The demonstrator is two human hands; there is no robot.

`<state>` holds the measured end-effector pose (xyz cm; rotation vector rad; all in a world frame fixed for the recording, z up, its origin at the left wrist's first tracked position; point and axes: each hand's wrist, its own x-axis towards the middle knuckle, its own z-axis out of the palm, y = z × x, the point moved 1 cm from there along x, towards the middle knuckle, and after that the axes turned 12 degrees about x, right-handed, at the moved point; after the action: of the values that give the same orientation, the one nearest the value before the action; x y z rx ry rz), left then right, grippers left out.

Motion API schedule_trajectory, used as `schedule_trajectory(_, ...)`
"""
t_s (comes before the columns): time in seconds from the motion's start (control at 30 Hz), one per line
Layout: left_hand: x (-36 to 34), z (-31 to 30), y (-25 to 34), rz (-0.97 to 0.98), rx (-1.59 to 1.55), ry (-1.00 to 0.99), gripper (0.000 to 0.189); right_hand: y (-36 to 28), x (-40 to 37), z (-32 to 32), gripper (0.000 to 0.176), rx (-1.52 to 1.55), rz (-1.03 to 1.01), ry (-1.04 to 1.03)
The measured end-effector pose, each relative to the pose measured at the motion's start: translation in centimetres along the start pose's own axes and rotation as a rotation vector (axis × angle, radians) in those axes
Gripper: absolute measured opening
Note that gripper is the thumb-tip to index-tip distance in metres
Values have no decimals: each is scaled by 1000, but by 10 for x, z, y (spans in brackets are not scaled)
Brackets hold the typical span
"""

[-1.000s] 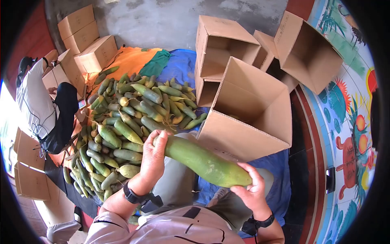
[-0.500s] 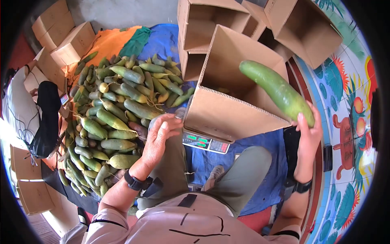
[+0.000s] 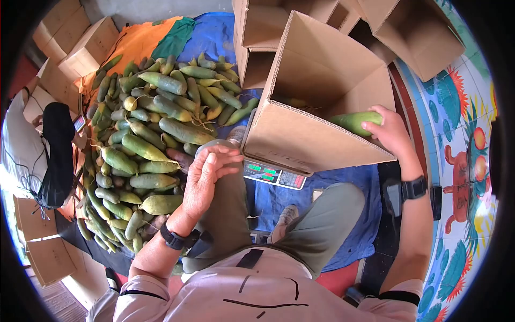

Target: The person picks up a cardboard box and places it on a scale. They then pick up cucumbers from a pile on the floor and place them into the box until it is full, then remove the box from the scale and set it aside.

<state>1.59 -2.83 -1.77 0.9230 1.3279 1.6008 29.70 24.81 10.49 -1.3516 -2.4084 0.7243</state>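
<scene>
I'm seeing right hand wrapping end of 1 gourd, now dipping inside box at right edge, down from above rim 0.5 s ago. Left hand resting on knee, fingers loosely spread, holding nothing.

bright daylight, sharp focus, fisheye distortion, dark vignetted corners.
</scene>
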Motion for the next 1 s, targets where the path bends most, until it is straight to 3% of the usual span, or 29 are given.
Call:
schedule_trajectory(0.13,1,1,-1,-1,-20,5,39,-4,17,10,45,-24,110,-100)
schedule_trajectory(0.2,0,1,-1,4,-10,0,39,1,19,14,39,-5,-107,-29)
schedule_trajectory(0.33,1,0,1,14,3,-2,40,27,28,14,33,16,-162,8)
schedule_trajectory(0.43,0,-2,-1,11,-17,11,41,0,4,4,28,218,-50,132)
schedule_trajectory(0.57,1,-14,-1,4,-93,3,42,-23,-49,18,24,113,-237,265)
schedule_trajectory(0.63,2,-31,-2,55,-25,62,42,-32,-75,24,23,16,-229,277)
schedule_trajectory(0.67,5,-43,-8,7,-32,150,44,-27,-85,27,23,19,-222,277)
schedule_trajectory(0.73,9,-68,-27,-28,19,211,41,-15,-105,31,26,-136,-449,552)
schedule_trajectory(0.83,7,-97,-74,-164,188,252,37,12,-137,39,30,-158,-449,642)
schedule_trajectory(0.97,-5,-105,-144,-403,642,94,23,52,-160,66,34,-152,-366,496)
schedule_trajectory(1.0,-8,-107,-171,-317,791,29,20,60,-163,73,34,-163,-334,456)
